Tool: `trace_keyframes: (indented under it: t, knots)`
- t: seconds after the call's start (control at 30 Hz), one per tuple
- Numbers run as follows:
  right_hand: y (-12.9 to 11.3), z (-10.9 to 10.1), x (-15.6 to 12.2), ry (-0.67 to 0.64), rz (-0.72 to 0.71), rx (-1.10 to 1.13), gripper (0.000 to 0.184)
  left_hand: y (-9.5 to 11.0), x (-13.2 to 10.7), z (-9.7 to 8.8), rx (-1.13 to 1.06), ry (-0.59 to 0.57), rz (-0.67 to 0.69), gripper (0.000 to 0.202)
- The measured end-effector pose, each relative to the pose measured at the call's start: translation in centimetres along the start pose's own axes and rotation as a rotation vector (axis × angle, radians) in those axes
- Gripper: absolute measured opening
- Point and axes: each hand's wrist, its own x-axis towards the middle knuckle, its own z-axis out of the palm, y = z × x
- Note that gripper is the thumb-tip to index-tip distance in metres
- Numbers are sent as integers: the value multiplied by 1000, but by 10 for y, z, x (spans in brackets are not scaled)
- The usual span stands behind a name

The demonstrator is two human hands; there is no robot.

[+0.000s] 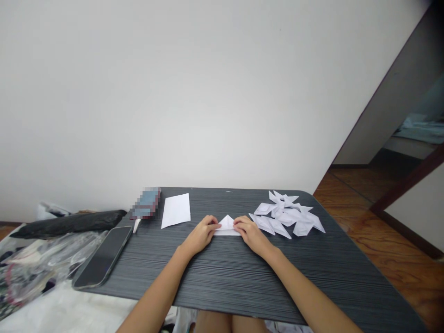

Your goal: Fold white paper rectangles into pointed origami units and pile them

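Note:
A white sheet of paper [227,226], folded to a triangular point at the far side with a straight strip along the near side, lies on the dark table between my hands. My left hand [204,232] pinches its left end between thumb and fingers. On the opposite end, my right hand [249,231] grips the paper the same way. Close beyond my right hand is a pile of folded white paper pieces [286,215], several of them pointed and overlapping. To the left of my left hand lies a flat white paper sheet [176,211].
A phone [103,257] rests at the dark table's [222,282] left edge. Behind it sits a blurred-out box-like item [147,202] with a small white object [136,225] beside it. Plastic bags [52,259] and a long black bundle [69,224] lie left of the table. A wall [222,92] stands behind.

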Motion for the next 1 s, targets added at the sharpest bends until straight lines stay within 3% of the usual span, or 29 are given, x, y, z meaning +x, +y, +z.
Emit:
trace_keyframes:
  t: [0.17, 0.5, 0.83, 0.9, 1.0]
  knots:
    - [3, -4, -3, -24, 13, 41, 18, 7, 1, -10, 6, -77, 36, 29]
    - [12, -2, 4, 25, 209, 82, 13, -3, 7, -4, -164, 21, -166, 25]
    - [8, -3, 2, 39, 244, -123, 14, -3, 6, 10, 219, 43, -300, 22]
    - [9, -5, 1, 28, 243, -130, 13, -2, 6, 8, 231, 92, -284, 21]
    - [12, -7, 0, 22, 237, -120, 12, 8, 9, 3, 161, 285, -254, 20]
